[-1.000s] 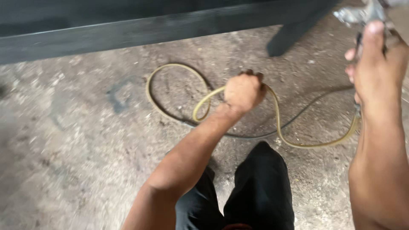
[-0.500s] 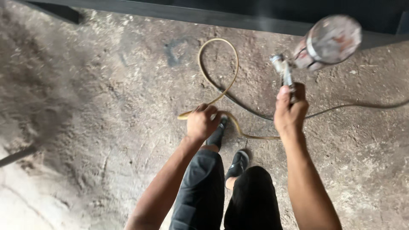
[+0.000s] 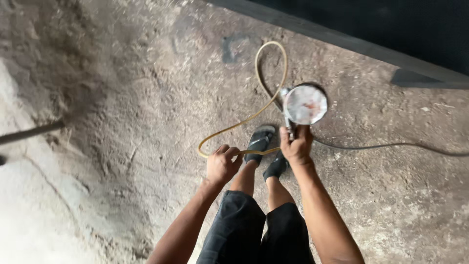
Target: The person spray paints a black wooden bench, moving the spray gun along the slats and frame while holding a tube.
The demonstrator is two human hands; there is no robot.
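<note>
Here the left hand [image 3: 222, 164] is clenching the yellow hose [image 3: 254, 115], which is looping far and rightward toward the spray gun [image 3: 299, 108] that the right hand [image 3: 296, 146] is gripping.

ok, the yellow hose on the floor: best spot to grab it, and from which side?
Grip the yellow hose on the straight run rising from the left hand toward the loop, coming from above with fingers wrapped around it. That stretch looks lifted off the floor and clear of the feet; the loop's far end lies flat near the spray gun in the right hand.
</note>
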